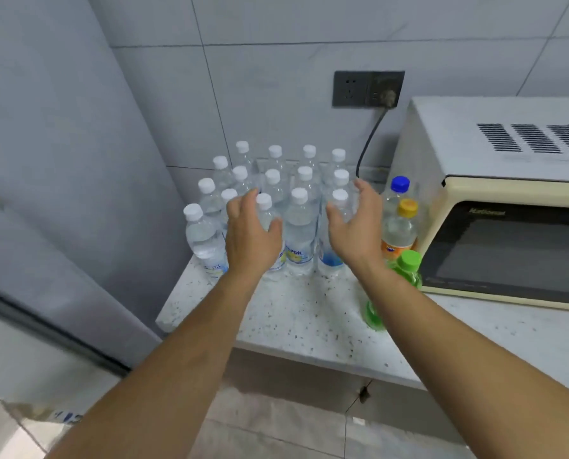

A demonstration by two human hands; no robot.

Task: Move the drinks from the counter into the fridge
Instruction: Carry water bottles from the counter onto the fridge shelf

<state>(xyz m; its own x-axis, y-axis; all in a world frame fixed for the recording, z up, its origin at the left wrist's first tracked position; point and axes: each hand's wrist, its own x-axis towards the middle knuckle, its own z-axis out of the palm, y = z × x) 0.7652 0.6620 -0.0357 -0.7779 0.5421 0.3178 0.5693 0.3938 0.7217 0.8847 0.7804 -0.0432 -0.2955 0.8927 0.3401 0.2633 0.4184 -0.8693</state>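
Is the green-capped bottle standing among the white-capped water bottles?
No, the green-capped bottle stands apart on the counter in front of the microwave, right of the white-capped water bottles.

- One view only, from a camera on the person's head.
- It looks forward and steeply down onto the speckled counter (296, 313), close enough that both forearms fill the lower frame.
- Wide-angle lens bends the tiled wall (276, 77) edges.
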